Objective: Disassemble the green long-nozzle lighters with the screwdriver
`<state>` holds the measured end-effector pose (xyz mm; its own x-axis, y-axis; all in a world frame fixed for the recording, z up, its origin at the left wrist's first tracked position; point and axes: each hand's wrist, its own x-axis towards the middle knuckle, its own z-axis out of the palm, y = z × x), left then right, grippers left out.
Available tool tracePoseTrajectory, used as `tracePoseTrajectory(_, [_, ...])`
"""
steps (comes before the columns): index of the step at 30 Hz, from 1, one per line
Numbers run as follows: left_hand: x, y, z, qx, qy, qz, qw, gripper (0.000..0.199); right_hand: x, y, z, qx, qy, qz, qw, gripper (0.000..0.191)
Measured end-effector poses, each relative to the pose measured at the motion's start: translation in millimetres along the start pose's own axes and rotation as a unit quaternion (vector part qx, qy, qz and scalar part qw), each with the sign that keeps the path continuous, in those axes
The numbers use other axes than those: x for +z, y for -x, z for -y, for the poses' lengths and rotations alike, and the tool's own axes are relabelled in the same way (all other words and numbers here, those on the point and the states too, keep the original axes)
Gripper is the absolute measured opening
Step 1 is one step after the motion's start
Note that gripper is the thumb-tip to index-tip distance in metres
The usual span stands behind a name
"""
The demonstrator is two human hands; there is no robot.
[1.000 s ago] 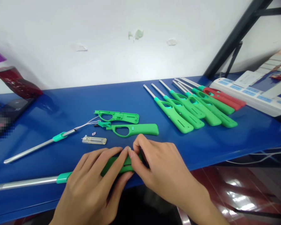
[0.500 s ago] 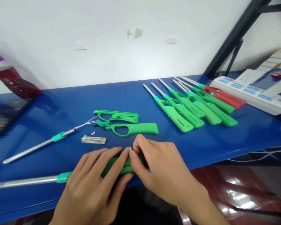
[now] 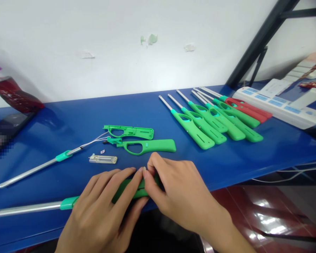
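Near the table's front edge lies a green long-necked lighter [image 3: 141, 189], its metal tube pointing left. My left hand [image 3: 102, 207] is closed over its handle, covering much of it. My right hand [image 3: 177, 189] grips the handle's right end, thumb and forefinger pressed together against it beside my left fingertips. Just beyond lie an open green handle half [image 3: 140, 132], a second green handle half [image 3: 162, 145] and a clear fuel tank [image 3: 104, 159]. A loose metal tube [image 3: 28, 172] with a teal collar and thin wires stretches out to the left. A tiny pale piece [image 3: 102, 151] sits by the tank.
Several whole green lighters [image 3: 192, 130] lie in a row at the right, with red-handled ones [image 3: 252, 109] behind. A white power strip [image 3: 279, 105] stands at the far right. At the left are a bottle of dark red liquid [image 3: 15, 93] and a dark flat object [image 3: 10, 126].
The view has shifted slightly, so everything sits a little further left. Both hands keep nearly the same hold on the lighter.
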<state>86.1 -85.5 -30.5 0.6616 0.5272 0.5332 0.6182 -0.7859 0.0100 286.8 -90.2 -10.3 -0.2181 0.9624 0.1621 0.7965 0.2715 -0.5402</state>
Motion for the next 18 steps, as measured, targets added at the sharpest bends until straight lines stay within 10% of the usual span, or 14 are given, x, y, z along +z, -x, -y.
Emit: tracePoseTrajectory(18, [-0.4, -1.3, -0.2, 0.002, -0.004, 0.000, 1.000, 0.036, -0.2, 1.9, -2.1, -0.009, -0.036, -0.027, 0.999, 0.014])
